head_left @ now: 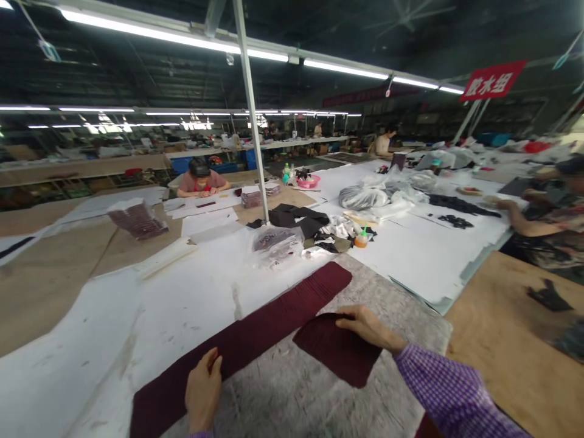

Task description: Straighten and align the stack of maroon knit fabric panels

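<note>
My right hand (365, 325) pinches the upper edge of a dark maroon fabric piece (340, 353), thumb on top. The piece has a curved top edge and hangs over or rests on the grey mottled board (264, 401); I cannot tell which. A long band of overlapping maroon fabric pieces (255, 340) runs diagonally across the table, its far part showing many closely layered edges. Over the near part of this band is my left hand (204, 389), fingers curled and thumb close to the index finger. Anything between those fingertips is hidden.
Behind the band are a plastic bag (278, 243), black fabric scraps (298, 219) and an orange bottle with a green tip (361, 238). A white pole (253, 115) rises from the table. One person (201, 179) works across from me, another (547, 225) at right.
</note>
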`<state>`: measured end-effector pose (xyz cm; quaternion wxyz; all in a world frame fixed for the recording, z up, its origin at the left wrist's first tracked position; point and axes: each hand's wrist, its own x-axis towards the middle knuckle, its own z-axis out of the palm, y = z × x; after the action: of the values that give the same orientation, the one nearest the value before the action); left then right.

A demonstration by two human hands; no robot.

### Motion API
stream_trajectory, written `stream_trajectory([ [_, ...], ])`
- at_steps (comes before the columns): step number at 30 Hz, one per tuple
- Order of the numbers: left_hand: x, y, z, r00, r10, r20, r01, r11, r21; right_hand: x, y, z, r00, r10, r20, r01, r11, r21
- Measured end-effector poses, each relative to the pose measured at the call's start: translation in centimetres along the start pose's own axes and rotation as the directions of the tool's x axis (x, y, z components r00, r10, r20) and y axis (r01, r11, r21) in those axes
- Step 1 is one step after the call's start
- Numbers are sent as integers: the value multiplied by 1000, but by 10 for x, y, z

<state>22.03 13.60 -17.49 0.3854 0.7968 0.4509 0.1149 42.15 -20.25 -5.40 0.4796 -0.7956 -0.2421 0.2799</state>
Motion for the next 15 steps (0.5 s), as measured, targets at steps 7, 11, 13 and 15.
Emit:
stream_trajectory([
  [7, 75, -21, 23, 978, 149, -148, -73, 903, 424, 85, 30, -135, 976, 121, 181, -23, 884, -468],
  [11, 75, -37, 56, 948, 162, -276, 34, 807, 590, 156, 36, -165, 932, 254, 258, -46, 789, -612],
  [13, 73, -47, 66, 930, 195, -311, 61, 753, 655, 192, 41, -168, 921, 294, 255, -58, 752, -657],
  [15, 73, -55, 71, 903, 275, -331, 56, 686, 725, 223, 49, -165, 926, 302, 225, -74, 731, -678],
])
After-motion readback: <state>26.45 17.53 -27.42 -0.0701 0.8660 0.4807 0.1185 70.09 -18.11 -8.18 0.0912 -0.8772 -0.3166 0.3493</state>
